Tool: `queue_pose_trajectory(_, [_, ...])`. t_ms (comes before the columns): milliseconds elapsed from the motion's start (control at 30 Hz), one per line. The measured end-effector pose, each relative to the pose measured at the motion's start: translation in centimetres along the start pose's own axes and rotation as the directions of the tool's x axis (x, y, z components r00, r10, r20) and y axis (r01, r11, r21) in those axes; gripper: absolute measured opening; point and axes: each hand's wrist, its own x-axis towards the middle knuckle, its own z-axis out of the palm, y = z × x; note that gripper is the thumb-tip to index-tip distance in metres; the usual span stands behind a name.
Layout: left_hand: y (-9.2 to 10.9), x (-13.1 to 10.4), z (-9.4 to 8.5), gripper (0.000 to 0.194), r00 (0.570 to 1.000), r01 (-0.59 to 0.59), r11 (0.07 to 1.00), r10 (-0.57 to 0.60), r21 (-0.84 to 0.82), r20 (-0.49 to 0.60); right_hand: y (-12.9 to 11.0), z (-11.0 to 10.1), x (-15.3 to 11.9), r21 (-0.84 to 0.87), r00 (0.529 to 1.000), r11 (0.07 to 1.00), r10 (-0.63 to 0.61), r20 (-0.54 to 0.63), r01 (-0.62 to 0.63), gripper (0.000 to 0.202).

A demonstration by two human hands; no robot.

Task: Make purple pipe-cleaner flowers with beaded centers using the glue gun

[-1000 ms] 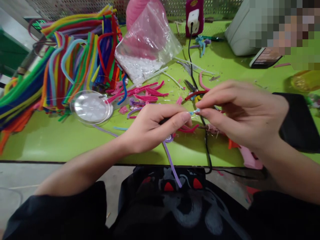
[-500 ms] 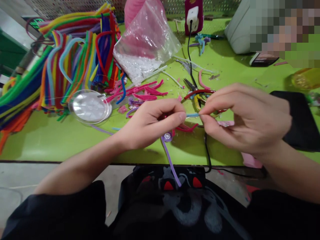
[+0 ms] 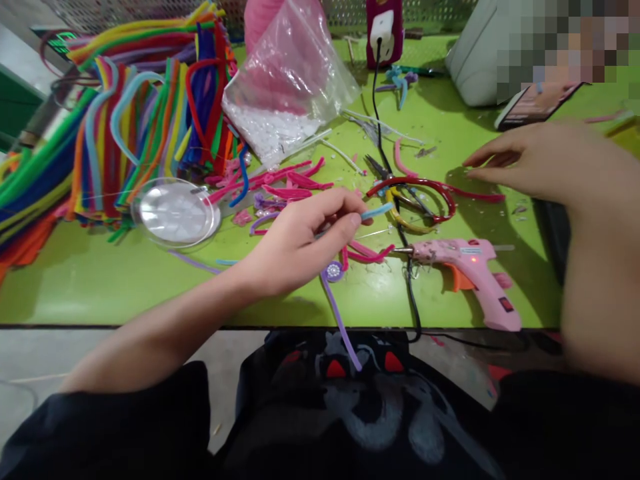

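Light blue strip (image 3: 377, 211) pinched in the left hand (image 3: 320, 243); right hand (image 3: 530, 160) free, work apparently midway.
Strip's tip pokes out past left thumb and forefinger, its other end hidden; right hand well apart, over the far right of the desk (image 3: 150, 293), fingers slightly parted, nothing visible between them. Purple disc (image 3: 333, 271) with white bead cluster already formed, just below left hand, purple stem (image 3: 343, 323) running over desk edge; cannot tell if left hand grips it too. Blue strip looks unfinished, joining probably left. Pink glue gun (image 3: 475, 260) lies between hands, its light lit; pliers (image 3: 416, 181) near.
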Motion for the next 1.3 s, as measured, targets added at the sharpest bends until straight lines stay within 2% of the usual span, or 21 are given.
queue_pose_trajectory(67, [-0.1, 0.0, 0.0, 0.016, 1.0, -0.016, 1.0, 0.016, -0.007, -0.007, 1.6, 1.4, 1.6, 0.012, 0.996, 0.997, -0.077, -0.051, 0.077, 0.019])
queue_pose_trajectory(100, [-0.1, 0.0, 0.0, 0.016, 1.0, -0.026, 0.999, 0.026, -0.019, -0.007, 2.5, 2.1, 2.5, 0.041, 0.986, 0.99, -0.128, -0.105, 0.133, 0.019])
queue_pose_trajectory(167, [-0.2, 0.0, 0.0, 0.017, 0.999, -0.038, 0.998, 0.038, -0.04, 0.002, 4.5, 3.3, 4.5, 0.12, 0.962, 0.959, -0.24, -0.131, 0.256, 0.021])
queue_pose_trajectory(267, [-0.3, 0.0, 0.0, 0.017, 0.999, -0.035, 0.999, 0.036, -0.035, 0.013, 6.6, 4.5, 6.8, 0.138, 0.936, 0.931, -0.318, -0.151, 0.338, 0.033])
queue_pose_trajectory(333, [-0.4, 0.1, 0.0, 0.017, 0.999, -0.039, 0.999, 0.039, -0.027, 0.008, 7.2, 4.8, 7.5, 0.14, 0.925, 0.919, -0.345, -0.159, 0.367, 0.038])
queue_pose_trajectory(500, [-0.5, 0.1, 0.0, 0.018, 0.999, -0.038, 0.999, 0.039, -0.022, 0.006, 6.6, 4.8, 7.6, 0.156, 0.921, 0.912, -0.357, -0.154, 0.379, 0.032])
queue_pose_trajectory(667, [-0.5, 0.1, 0.0, 0.018, 0.999, -0.038, 0.998, 0.038, -0.051, 0.003, 5.8, 4.1, 7.1, 0.206, 0.923, 0.911, -0.311, -0.225, 0.357, 0.05])
queue_pose_trajectory(733, [-0.5, 0.1, 0.0, 0.018, 0.999, -0.036, 0.997, 0.035, -0.069, -0.013, 4.4, 3.6, 6.0, 0.236, 0.913, 0.902, -0.291, -0.285, 0.361, 0.049])
queue_pose_trajectory(800, [-0.4, 0.1, 0.2, 0.019, 0.998, -0.041, 0.996, 0.038, -0.076, -0.043, 1.2, 2.8, 3.9, 0.316, 0.889, 0.867, -0.256, -0.38, 0.385, 0.036])
queue_pose_trajectory(833, [-0.3, 0.1, 0.3, 0.02, 0.997, -0.045, 0.996, 0.041, -0.074, -0.062, -0.9, 2.5, 2.5, 0.382, 0.865, 0.827, -0.225, -0.448, 0.413, 0.028])
queue_pose_trajectory(867, [-0.2, 0.1, 0.4, 0.02, 0.996, -0.05, 0.996, 0.044, -0.072, -0.079, -3.4, 2.1, 0.8, 0.555, 0.815, 0.69, -0.089, -0.572, 0.465, 0.019])
queue_pose_trajectory(900, [-0.2, 0.0, 0.5, 0.02, 0.994, -0.06, 0.996, 0.053, -0.072, -0.099, -5.9, 1.8, -0.9, 0.672, 0.797, 0.529, -0.014, -0.604, 0.519, 0.013])
queue_pose_trajectory(933, [-0.1, 0.0, 0.6, 0.02, 0.992, -0.068, 0.995, 0.059, -0.074, -0.114, -8.4, 1.4, -2.6, 0.735, 0.797, 0.378, -0.013, -0.604, 0.563, 0.009])
queue_pose_trajectory(967, [0.0, 0.0, 0.7, 0.021, 0.99, -0.078, 0.994, 0.067, -0.08, -0.128, -10.6, 1.1, -4.3, 0.78, 0.811, 0.241, -0.062, -0.581, 0.577, 0.005])
queue_pose_trajectory(1000, [0.0, -0.1, 0.8, 0.021, 0.988, -0.088, 0.992, 0.076, -0.085, -0.138, -12.5, 0.9, -5.6, 0.827, 0.837, 0.129, -0.084, -0.54, 0.547, 0.004])
queue_pose_trajectory(1033, [0.1, -0.1, 0.8, 0.021, 0.985, -0.101, 0.991, 0.087, -0.089, -0.146, -13.9, 0.7, -6.8, 0.889, 0.888, 0.067, -0.131, -0.441, 0.452, 0.004])
queue_pose_trajectory(1100, [0.1, -0.2, 0.9, 0.022, 0.982, -0.12, 0.989, 0.106, -0.084, -0.158, -15.3, 0.6, -8.1, 0.941, 0.922, -0.025, -0.192, -0.336, 0.337, 0.006])
queue_pose_trajectory(1200, [0.2, -0.3, 1.1, 0.022, 0.98, -0.128, 0.99, 0.116, -0.064, -0.164, -15.4, 0.8, -8.3, 0.952, 0.924, -0.119, -0.234, -0.302, 0.281, 0.004])
queue_pose_trajectory(1300, [0.4, -0.4, 1.1, 0.021, 0.981, -0.118, 0.991, 0.105, -0.066, -0.166, -15.0, 1.1, -8.1, 0.954, 0.92, -0.145, -0.262, -0.291, 0.261, 0.006])
